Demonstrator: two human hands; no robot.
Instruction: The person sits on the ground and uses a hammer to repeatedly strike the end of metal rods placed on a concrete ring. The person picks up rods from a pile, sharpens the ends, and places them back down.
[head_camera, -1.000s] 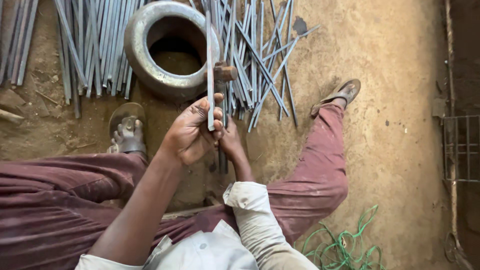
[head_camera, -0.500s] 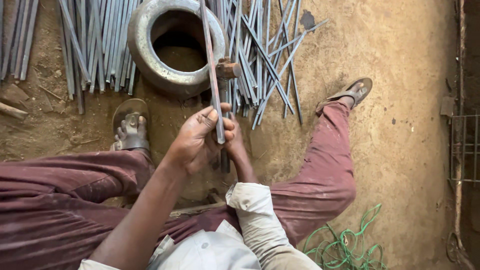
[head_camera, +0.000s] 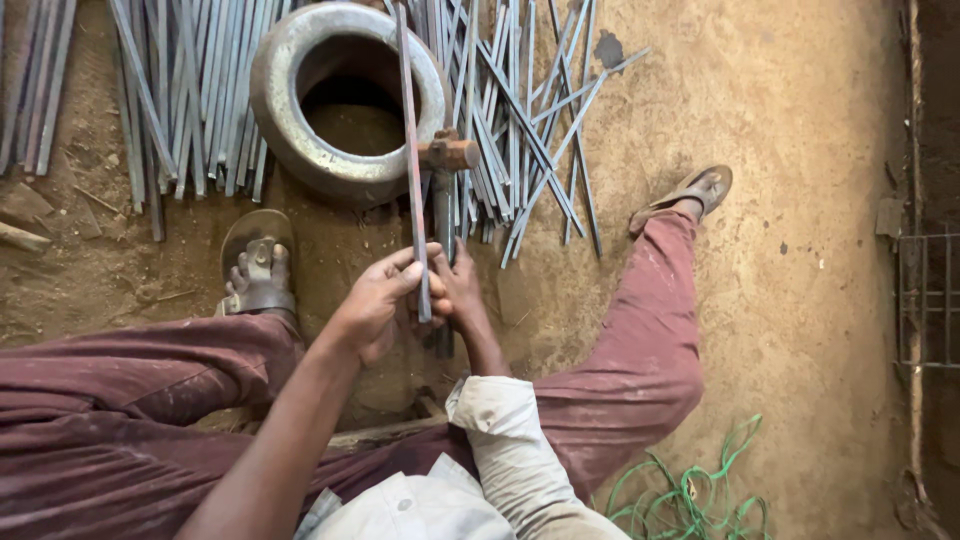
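Person sits on the dirt floor (head_camera: 800, 300), legs spread, maroon trousers (head_camera: 640, 370). Left hand (head_camera: 375, 305) pinches a thin grey metal rod (head_camera: 411, 160) near its lower end, thumb and fingers closed around it. Rod's long axis runs about 6 to 12 o'clock, near end poking just below the fingers, far end pointing up past 12, slightly toward 11. Right hand (head_camera: 458, 290) sits just right of the left hand, fingers wrapped on the handle of a rusty hammer (head_camera: 446, 165), handle also 6–12, head at the 12 end. Rod lies just left of the hammer, crossing in front of the metal ring (head_camera: 290, 150). Beyond, at 11 to 1 o'clock, a loose pile of rods (head_camera: 520, 130). Green cord (head_camera: 690, 490) at 5 o'clock.
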